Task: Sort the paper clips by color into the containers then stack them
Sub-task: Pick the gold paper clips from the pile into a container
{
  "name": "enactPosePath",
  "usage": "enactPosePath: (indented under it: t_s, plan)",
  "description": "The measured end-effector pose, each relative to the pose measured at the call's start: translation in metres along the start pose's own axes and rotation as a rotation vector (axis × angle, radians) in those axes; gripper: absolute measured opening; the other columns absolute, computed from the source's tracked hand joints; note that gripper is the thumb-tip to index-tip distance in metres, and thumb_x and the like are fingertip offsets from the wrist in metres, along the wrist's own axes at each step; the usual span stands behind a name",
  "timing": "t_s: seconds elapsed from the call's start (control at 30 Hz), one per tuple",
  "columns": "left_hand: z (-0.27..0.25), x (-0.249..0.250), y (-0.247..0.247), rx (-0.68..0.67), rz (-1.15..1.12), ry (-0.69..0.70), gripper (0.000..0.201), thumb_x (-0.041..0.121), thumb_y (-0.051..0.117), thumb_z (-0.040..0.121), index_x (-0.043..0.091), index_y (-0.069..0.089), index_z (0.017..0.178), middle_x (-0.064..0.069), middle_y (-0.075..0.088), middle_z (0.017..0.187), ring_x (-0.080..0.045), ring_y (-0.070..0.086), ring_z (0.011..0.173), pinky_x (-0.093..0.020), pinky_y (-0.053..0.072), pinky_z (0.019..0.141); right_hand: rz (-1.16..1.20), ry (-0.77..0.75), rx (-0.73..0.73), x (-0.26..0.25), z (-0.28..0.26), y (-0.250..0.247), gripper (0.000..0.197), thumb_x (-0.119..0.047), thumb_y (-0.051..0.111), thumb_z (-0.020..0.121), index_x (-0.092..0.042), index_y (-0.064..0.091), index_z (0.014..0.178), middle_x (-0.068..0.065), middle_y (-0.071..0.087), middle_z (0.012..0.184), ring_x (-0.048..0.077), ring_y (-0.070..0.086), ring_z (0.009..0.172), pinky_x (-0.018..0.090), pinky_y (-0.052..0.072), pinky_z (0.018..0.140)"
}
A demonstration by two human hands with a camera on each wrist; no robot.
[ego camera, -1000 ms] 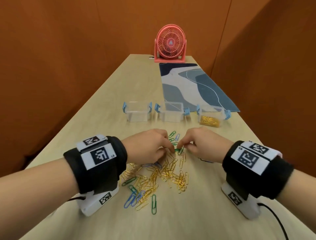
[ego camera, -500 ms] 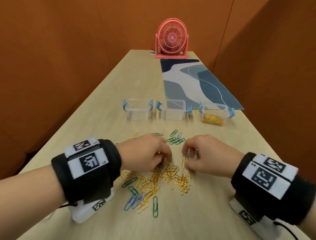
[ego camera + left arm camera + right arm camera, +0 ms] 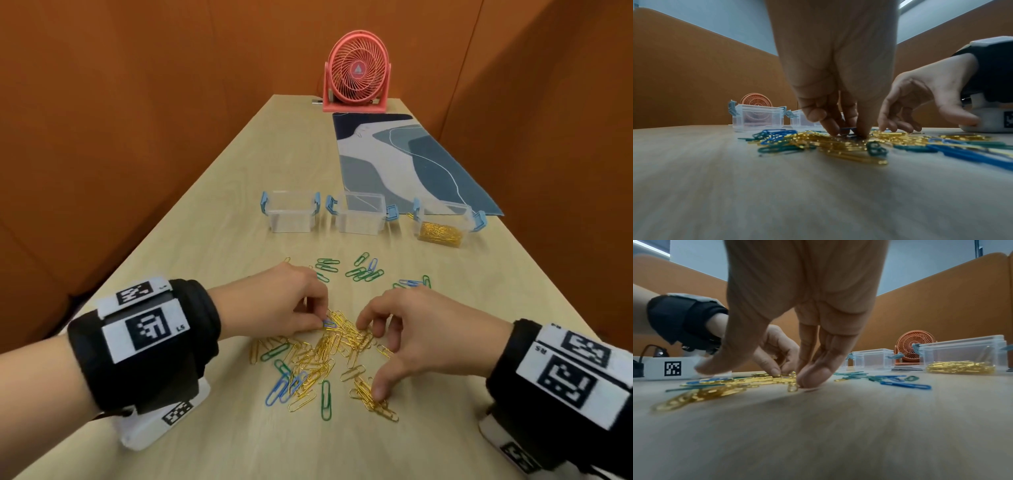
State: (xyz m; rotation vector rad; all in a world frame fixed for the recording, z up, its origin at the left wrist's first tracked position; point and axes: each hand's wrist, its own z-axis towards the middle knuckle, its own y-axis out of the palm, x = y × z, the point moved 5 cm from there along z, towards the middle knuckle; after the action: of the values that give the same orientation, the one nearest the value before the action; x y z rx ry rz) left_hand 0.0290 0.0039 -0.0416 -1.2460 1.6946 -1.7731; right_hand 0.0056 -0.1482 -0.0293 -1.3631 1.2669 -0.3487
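Sorting is under way: a blue clip (image 3: 329,323) is pinched by the left hand (image 3: 279,305) at frame centre, the right hand (image 3: 423,337) is spread apart over the gold clips (image 3: 342,337), and a lift to an empty container (image 3: 291,216) is judged next.

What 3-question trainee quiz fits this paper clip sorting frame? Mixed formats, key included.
1. True or false: all three clear containers hold paper clips.
2. Multiple choice: the left hand pinches a clip of which color? A) green B) blue C) gold
3. Fill in: the right hand has its fingers spread down on the ___ clips in the mixed pile.

Key
1. False: only the right container holds gold clips; the left container and the middle container look empty.
2. B: a blue clip shows at its fingertips.
3. gold
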Motion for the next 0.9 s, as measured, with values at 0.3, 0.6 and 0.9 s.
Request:
enactPosePath:
  t_s: [0.3, 0.6, 0.9]
  plan:
    - [-0.002, -0.003, -0.016, 0.199, -0.075, -0.077, 0.005, 0.023, 0.061, 0.087, 0.02, 0.065, 0.088, 0.008, 0.063, 0.079, -0.006, 0.055, 0.07, -0.018, 0.047, 0.069, -0.021, -0.1, 0.101, -0.012, 0.006, -0.002, 0.046, -0.049, 0.077, 0.065, -0.029, 0.064, 0.105, -0.012, 0.056, 0.088, 0.002, 0.049, 0.07, 0.017, 0.044, 0.069]
    - [0.001, -0.003, 0.0, -0.037, -0.085, -0.125, 0.01, 0.028, 0.065, 0.084, 0.022, 0.068, 0.091, 0.012, 0.059, 0.076, 0.0, 0.051, 0.062, -0.008, 0.041, 0.061, -0.082, -0.057, 0.072, -0.016, 0.031, 0.004, 0.026, -0.034, 0.071, 0.079, -0.025, 0.067, 0.103, -0.006, 0.06, 0.094, 0.001, 0.045, 0.066, 0.019, 0.042, 0.067]
    - [0.003, -0.012, -0.009, 0.098, -0.028, -0.184, 0.007, 0.028, 0.053, 0.091, 0.024, 0.055, 0.086, 0.01, 0.053, 0.078, -0.005, 0.049, 0.068, -0.015, 0.037, 0.061, -0.121, -0.076, 0.113, -0.015, 0.029, 0.001, 0.032, -0.042, 0.058, 0.087, -0.026, 0.059, 0.115, -0.006, 0.056, 0.102, 0.005, 0.048, 0.083, 0.019, 0.04, 0.075]
